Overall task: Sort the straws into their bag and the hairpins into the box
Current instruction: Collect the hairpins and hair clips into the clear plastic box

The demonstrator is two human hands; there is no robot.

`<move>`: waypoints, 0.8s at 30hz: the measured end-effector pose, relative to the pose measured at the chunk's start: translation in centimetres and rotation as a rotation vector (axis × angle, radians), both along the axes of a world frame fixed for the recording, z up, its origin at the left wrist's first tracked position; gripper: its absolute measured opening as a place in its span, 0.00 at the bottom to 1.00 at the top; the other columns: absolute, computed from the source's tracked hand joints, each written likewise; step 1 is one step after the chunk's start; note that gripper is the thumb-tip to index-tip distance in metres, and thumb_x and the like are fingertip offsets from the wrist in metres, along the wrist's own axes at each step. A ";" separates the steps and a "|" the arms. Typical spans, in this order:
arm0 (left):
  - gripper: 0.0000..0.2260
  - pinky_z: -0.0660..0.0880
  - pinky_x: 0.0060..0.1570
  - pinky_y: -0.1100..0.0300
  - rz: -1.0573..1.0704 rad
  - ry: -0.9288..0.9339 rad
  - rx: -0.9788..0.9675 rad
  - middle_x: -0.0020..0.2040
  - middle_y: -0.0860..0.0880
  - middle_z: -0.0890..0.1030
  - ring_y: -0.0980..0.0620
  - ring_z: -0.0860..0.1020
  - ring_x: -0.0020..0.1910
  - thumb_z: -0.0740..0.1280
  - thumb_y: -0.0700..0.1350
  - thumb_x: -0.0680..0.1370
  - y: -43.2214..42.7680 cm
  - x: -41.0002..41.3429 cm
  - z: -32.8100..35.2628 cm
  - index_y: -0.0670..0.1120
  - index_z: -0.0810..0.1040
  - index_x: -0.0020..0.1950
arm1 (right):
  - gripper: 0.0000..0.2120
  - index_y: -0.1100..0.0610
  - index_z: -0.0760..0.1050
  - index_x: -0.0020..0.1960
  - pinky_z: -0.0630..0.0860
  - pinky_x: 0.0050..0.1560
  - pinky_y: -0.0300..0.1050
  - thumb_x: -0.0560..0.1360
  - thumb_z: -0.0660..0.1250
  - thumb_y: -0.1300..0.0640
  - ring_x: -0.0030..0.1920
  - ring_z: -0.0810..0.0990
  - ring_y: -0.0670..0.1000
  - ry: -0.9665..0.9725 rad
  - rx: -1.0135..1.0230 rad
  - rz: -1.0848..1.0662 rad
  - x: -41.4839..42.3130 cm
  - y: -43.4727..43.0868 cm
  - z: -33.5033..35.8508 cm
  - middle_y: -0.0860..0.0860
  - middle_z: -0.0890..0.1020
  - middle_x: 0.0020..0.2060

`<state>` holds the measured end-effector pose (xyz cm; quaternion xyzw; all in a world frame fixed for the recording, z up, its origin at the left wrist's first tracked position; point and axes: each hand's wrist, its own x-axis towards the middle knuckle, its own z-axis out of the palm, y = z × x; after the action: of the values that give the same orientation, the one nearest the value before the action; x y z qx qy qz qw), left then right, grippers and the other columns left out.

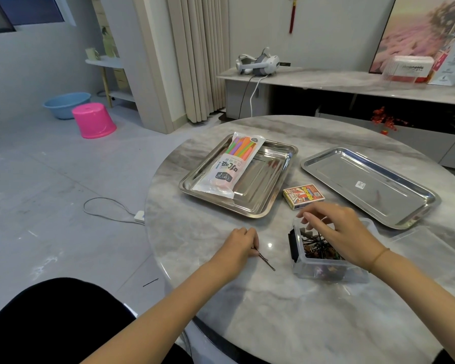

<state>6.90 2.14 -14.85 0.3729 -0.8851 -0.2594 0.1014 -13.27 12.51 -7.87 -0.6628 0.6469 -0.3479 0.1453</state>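
Lower centre: left hand (241, 245), fingertips pinched together on one end of a dark hairpin (267, 261), far end resting on the marble table (273, 316). Just right of it: right hand (339, 232) over the open clear box (326, 270), fingers bent down toward the heap of pins (318, 249) inside. Grip on any pin not determinable. Centre of frame: straw bag (231, 164) flat in a steel tray (260, 212), coloured straws showing through. Right: second steel tray (394, 206), small printed carton (304, 197) just beside its near edge. Lower left: one stray pin (150, 282) on the floor.
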 end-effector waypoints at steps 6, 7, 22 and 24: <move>0.09 0.67 0.48 0.57 -0.064 -0.125 -0.243 0.52 0.43 0.76 0.44 0.73 0.52 0.65 0.45 0.78 0.0 0.6 0.0 0.40 0.74 0.54 | 0.07 0.53 0.78 0.48 0.78 0.45 0.43 0.78 0.62 0.56 0.42 0.81 0.44 0.005 -0.008 -0.009 0.0 0.1 0.2 0.44 0.81 0.40; 0.09 0.64 0.45 0.58 -0.081 -0.132 -0.271 0.51 0.44 0.75 0.45 0.72 0.52 0.64 0.46 0.78 0.0 0.6 0.1 0.41 0.74 0.54 | 0.07 0.53 0.78 0.48 0.78 0.45 0.43 0.78 0.62 0.56 0.42 0.80 0.44 0.007 -0.008 -0.012 0.0 0.1 0.2 0.44 0.81 0.40; 0.06 0.67 0.37 0.65 0.194 0.125 0.274 0.42 0.48 0.76 0.51 0.74 0.41 0.65 0.38 0.75 -0.7 1.0 1.3 0.44 0.71 0.39 | 0.08 0.55 0.79 0.48 0.79 0.46 0.47 0.79 0.61 0.56 0.40 0.81 0.45 -0.039 0.010 -0.043 -0.4 0.1 0.9 0.48 0.82 0.38; 0.06 0.68 0.38 0.62 0.267 0.142 0.308 0.43 0.46 0.78 0.49 0.75 0.42 0.65 0.39 0.76 -0.8 1.0 1.5 0.44 0.71 0.39 | 0.08 0.56 0.79 0.48 0.79 0.46 0.48 0.79 0.61 0.56 0.40 0.81 0.45 -0.037 0.012 -0.045 -0.4 0.1 0.9 0.48 0.82 0.38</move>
<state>7.89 1.30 -13.36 0.4789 -0.7682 -0.4015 0.1386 -13.72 12.58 -7.00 -0.6406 0.6609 -0.3594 0.1535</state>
